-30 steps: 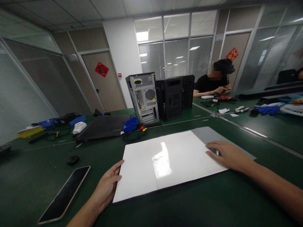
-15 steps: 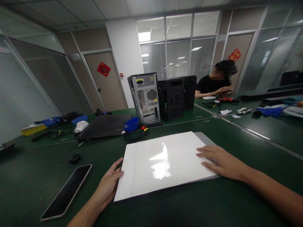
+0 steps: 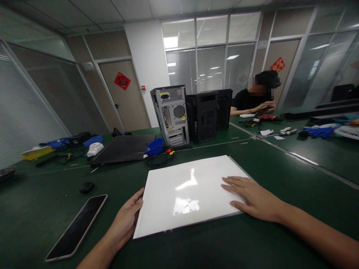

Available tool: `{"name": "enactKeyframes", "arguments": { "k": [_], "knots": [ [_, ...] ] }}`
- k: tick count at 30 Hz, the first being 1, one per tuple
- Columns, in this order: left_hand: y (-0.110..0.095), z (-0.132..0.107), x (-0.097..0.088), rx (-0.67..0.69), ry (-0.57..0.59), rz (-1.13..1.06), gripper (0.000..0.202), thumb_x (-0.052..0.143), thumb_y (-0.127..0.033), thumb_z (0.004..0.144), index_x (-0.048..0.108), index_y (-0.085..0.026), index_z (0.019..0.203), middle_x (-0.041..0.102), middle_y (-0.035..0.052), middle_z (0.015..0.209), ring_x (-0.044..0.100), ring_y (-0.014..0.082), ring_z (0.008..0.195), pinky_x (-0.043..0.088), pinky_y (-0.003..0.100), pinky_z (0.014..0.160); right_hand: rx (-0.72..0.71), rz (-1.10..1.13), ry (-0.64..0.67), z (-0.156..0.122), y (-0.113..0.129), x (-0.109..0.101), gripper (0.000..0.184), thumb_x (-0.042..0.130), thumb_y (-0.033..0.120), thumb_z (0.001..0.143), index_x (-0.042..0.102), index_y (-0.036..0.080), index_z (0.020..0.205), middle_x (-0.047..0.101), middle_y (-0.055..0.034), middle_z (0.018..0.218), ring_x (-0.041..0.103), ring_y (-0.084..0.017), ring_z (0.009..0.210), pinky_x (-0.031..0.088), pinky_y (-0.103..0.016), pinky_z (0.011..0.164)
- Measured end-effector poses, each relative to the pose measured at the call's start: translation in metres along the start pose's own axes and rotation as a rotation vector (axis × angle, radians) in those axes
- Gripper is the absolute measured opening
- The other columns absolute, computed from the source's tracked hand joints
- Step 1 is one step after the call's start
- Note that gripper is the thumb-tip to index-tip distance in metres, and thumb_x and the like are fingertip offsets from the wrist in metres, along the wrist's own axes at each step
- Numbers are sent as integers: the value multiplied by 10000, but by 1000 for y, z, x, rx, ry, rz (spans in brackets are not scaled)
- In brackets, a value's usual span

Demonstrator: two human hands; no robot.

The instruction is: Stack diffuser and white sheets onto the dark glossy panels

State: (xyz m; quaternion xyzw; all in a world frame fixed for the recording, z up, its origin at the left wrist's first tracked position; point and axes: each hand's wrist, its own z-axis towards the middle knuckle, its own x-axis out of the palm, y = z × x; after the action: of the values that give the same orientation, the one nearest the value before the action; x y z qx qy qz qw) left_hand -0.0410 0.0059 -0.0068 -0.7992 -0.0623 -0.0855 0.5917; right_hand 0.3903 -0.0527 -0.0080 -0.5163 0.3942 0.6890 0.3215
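Observation:
In front of me lies a flat, glossy white panel (image 3: 174,194) with bright ceiling reflections on its surface. A thin grey edge shows along its right side, under or around the white. My left hand (image 3: 126,216) grips the panel's left edge, the thumb on top and the other fingers partly hidden beneath. My right hand (image 3: 252,200) rests flat on the panel's right side with its fingers stretched out and apart.
A phone (image 3: 78,228) and a small black round object (image 3: 86,187) lie at the left. Behind the panel stand a computer case (image 3: 175,116), a dark flat screen (image 3: 123,148) and a blue object with a cable (image 3: 154,147). Another person (image 3: 255,99) sits at the far right.
My right hand has slid left over the panel. The top sheet has shifted left, so less of the grey sheet sticks out at the right. My left hand keeps its grip.

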Motion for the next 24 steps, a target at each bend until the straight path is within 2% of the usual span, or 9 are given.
{"name": "enactKeyframes", "arguments": {
  "k": [7, 15, 19, 22, 24],
  "knots": [
    [-1, -1, -1, 11, 47, 15, 676, 635, -172, 794, 359, -183, 1410, 703, 162, 1113, 714, 264, 844, 561, 351, 660, -3, -44, 20, 2, 5, 3, 610, 425, 548, 893, 288, 345, 1452, 253, -16, 1517, 277, -265, 1373, 277, -507, 1107],
    [-5, -2, 4, 35, 1, 27, 695, 634, -116, 773, 359, -188, 1407, 706, 164, 1105, 719, 267, 814, 577, 376, 657, -3, -10, 12, 6, 8, 1, 609, 432, 555, 885, 298, 357, 1445, 268, -13, 1511, 299, -270, 1361, 288, -514, 1099],
    [-7, -5, 7, 33, -30, 4, 671, 616, -140, 787, 376, -215, 1409, 714, 154, 1085, 723, 270, 784, 578, 378, 619, -9, -11, -13, 5, 6, 0, 608, 434, 545, 886, 306, 342, 1445, 278, -32, 1507, 313, -277, 1352, 299, -514, 1088],
    [-7, -7, 8, 39, -56, 34, 703, 637, -157, 774, 366, -235, 1418, 726, 137, 1056, 723, 259, 724, 571, 361, 574, -54, -57, -63, 3, 6, -5, 622, 458, 535, 876, 315, 327, 1444, 264, -54, 1513, 306, -279, 1351, 310, -506, 1076],
    [-8, -9, 8, 43, -53, 54, 707, 639, -141, 767, 370, -225, 1415, 739, 129, 1009, 718, 242, 672, 565, 347, 554, -134, -91, -105, 1, 11, -11, 642, 502, 540, 850, 357, 294, 1424, 306, -79, 1489, 322, -280, 1334, 313, -501, 1069]
  ]
}}
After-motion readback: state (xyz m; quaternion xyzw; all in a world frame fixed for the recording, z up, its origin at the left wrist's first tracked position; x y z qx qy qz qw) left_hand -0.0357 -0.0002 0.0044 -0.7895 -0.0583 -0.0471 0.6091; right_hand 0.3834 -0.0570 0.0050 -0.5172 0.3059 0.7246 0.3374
